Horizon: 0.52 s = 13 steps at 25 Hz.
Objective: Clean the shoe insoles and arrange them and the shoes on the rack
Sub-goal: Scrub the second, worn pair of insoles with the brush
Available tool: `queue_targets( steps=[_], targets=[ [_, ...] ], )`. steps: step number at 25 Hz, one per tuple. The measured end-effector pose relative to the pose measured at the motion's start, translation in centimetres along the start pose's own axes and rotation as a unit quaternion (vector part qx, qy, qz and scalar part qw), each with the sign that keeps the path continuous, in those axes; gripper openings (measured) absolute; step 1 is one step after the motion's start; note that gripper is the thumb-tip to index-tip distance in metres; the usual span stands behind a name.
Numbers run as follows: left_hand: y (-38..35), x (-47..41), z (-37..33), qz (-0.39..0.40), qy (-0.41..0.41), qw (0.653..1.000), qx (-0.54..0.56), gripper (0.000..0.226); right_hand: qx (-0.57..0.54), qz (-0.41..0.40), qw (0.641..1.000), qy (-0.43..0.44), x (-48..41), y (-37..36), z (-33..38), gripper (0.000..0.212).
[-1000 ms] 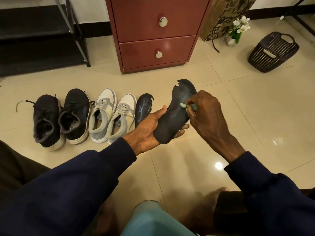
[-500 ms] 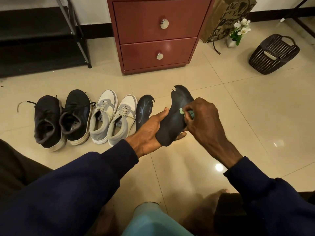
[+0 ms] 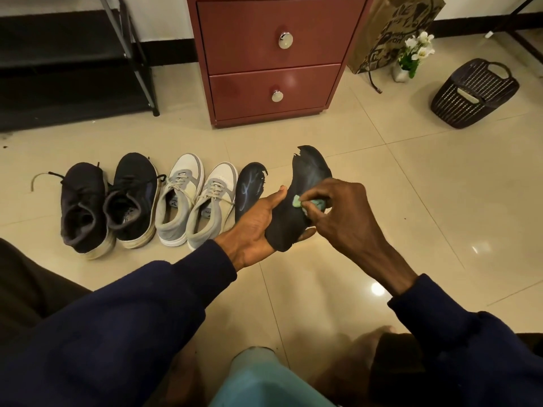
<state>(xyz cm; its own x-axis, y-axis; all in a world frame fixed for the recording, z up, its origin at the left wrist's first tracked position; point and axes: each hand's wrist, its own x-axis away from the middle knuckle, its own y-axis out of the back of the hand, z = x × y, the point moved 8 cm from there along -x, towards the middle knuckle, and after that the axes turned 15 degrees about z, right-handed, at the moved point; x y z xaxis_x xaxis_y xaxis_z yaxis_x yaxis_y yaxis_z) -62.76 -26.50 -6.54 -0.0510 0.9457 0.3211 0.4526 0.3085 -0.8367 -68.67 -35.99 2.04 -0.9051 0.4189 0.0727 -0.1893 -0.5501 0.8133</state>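
My left hand (image 3: 258, 227) holds a dark worn insole (image 3: 305, 183) from below, thumb along its left edge, above the tiled floor. My right hand (image 3: 338, 212) pinches a small pale green cloth (image 3: 298, 202) against the insole's middle. A second dark insole (image 3: 249, 189) lies on the floor just left of it. A grey and white pair of sneakers (image 3: 194, 201) and a black pair of sneakers (image 3: 108, 201) stand in a row to the left. The black shoe rack (image 3: 73, 63) stands at the far left by the wall.
A red-brown drawer cabinet (image 3: 273, 57) stands straight ahead. To its right are a brown paper bag (image 3: 393, 30), a small pot of white flowers (image 3: 411, 57) and a dark plastic basket (image 3: 473, 95). A teal object (image 3: 264, 380) sits at the bottom edge between my knees.
My right hand has drawn the green cloth down the insole from its upper part toward the middle. My left hand keeps the same hold, and the view has shifted slightly.
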Motion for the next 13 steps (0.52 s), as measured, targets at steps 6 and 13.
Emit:
queue_targets(
  steps=[6,13],
  targets=[
    [0.1,0.1,-0.2,-0.005,0.012,1.0,-0.008,0.045,-0.256,-0.023,0.966,-0.037,-0.1,2.3,-2.5,0.011],
    [0.0,0.5,-1.0,-0.006,0.025,0.999,-0.032,0.047,-0.108,0.012,0.994,-0.008,-0.5,2.1,-1.8,0.028]
  ],
)
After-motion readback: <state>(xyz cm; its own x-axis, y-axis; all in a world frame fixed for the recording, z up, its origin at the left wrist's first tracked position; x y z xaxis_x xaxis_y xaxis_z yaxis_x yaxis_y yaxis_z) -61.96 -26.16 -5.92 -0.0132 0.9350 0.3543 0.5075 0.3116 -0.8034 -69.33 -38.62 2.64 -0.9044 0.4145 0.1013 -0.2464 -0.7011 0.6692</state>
